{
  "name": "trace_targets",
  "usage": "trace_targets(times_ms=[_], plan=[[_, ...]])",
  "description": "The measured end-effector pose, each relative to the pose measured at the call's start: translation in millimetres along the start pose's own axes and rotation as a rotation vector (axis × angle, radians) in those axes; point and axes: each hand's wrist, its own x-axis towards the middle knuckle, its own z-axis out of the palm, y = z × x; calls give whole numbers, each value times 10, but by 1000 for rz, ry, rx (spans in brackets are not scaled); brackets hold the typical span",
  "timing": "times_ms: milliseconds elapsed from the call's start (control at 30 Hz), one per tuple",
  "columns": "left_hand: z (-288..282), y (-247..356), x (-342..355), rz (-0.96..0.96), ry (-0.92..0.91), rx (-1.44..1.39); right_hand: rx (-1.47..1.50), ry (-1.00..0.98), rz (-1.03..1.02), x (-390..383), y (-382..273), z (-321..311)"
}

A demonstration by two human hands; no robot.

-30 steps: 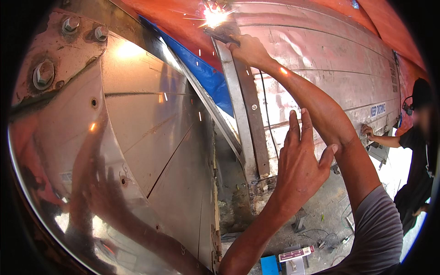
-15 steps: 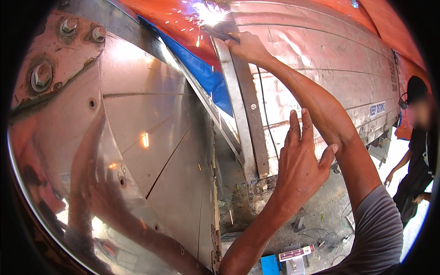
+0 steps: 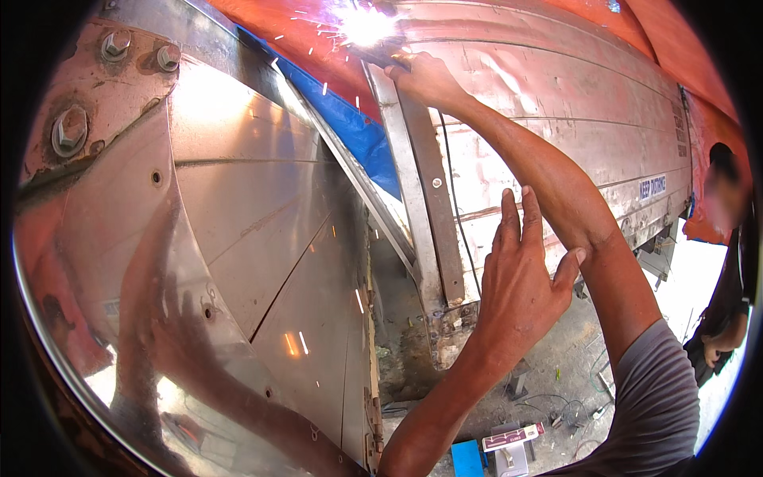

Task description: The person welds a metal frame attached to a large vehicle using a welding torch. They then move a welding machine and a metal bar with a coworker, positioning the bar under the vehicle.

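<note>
Up at the top of the view, my right hand point(image 3: 429, 82) is closed round a dark welding electrode holder point(image 3: 383, 59), partly hidden by the fingers and glare. A bright arc point(image 3: 368, 29) burns just beyond it, throwing sparks, near the top of a metal upright point(image 3: 409, 171). The weld spot itself is lost in the glare. A thin black cable point(image 3: 455, 195) hangs below that hand. My left hand point(image 3: 520, 278) is raised in mid-air below the right forearm, fingers stretched and thumb apart, holding nothing.
A shiny metal panel point(image 3: 246, 199) with large bolts point(image 3: 70, 131) fills the left. Long ribbed truck-body siding point(image 3: 556, 87) runs right. Orange tarp point(image 3: 664, 24) and blue tarp point(image 3: 350, 119) hang behind. A person point(image 3: 727, 262) stands at right. A long box point(image 3: 513, 436) lies below, near floor cables.
The arc still burns, with the glare slightly larger and sparks in new places. My left hand has hardly moved. At the right, the other person has shifted position and bent an arm.
</note>
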Motion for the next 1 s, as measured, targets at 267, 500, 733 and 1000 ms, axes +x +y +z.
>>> trace_targets(times_ms=[267, 500, 733, 1000], plan=[[11, 3, -6, -2, 4, 7, 73, -115, 58, -37, -59, -97], [-5, 7, -6, -3, 7, -7, 52, -75, 20, -96, -159, -112], [-17, 46, -8, -5, 22, -45, 66, -78, 8, -62, -58, -58], [-6, 52, -18, -12, 13, -49, 152, -128, 22, 8, 58, 69]])
